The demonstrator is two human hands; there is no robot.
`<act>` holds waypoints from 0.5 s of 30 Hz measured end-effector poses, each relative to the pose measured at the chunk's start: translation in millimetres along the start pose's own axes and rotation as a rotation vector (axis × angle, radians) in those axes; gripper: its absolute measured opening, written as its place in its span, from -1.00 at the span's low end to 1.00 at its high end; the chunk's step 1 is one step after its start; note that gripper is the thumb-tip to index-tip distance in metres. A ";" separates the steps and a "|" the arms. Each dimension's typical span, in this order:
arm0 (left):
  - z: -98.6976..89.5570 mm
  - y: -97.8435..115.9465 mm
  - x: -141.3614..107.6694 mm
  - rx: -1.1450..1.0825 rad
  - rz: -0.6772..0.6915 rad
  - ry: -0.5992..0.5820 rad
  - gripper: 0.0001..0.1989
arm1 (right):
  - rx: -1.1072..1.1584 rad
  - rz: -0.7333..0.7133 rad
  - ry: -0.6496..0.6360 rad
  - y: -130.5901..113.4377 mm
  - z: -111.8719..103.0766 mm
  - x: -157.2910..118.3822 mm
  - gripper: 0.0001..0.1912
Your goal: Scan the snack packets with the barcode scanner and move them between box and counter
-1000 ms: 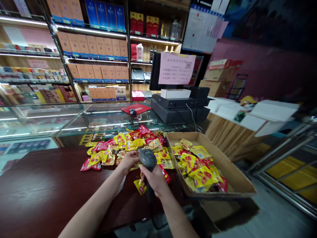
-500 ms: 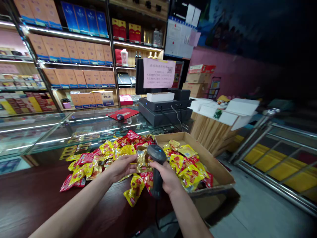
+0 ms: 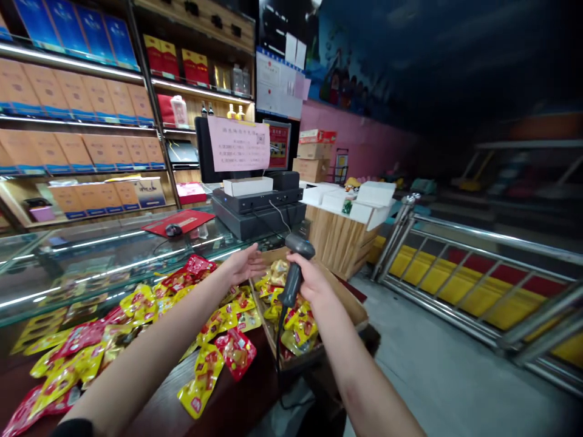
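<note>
Both hands have risen away from the packets since the last view, and the camera has swung right. My left hand (image 3: pixel 243 266) is open, fingers spread, holding nothing, near the edge of the cardboard box (image 3: pixel 350 312). My right hand (image 3: pixel 310 278) is closed around a barcode scanner (image 3: pixel 294 280), its head pointing up. Yellow-and-red snack packets (image 3: pixel 203 376) lie scattered on the table (image 3: pixel 246 388), and more packets (image 3: pixel 291 325) fill the box.
</note>
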State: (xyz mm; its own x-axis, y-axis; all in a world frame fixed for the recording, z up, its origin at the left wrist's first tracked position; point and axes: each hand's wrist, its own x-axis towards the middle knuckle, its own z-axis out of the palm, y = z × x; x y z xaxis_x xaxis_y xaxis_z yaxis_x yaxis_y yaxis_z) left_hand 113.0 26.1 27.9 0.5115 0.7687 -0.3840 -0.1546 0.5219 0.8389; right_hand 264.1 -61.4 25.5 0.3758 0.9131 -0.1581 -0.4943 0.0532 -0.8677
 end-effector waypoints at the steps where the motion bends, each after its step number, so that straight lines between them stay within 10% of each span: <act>1: -5.5 -2.9 0.2 0.003 -0.004 0.002 -0.58 | 0.010 0.011 -0.010 2.4 -0.8 -2.8 -0.76; 15: -116.6 -88.7 -144.9 -0.008 0.025 0.145 -0.62 | -0.075 0.402 -0.333 111.0 18.8 -109.9 -0.74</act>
State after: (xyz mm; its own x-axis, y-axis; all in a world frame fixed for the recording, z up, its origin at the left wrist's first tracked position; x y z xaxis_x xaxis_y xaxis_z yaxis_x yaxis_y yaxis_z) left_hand -46.0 -88.5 -35.8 0.3803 0.8266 -0.4149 -0.1727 0.5042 0.8462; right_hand 153.1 -148.3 -44.6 -0.1078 0.9350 -0.3378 -0.4862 -0.3459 -0.8025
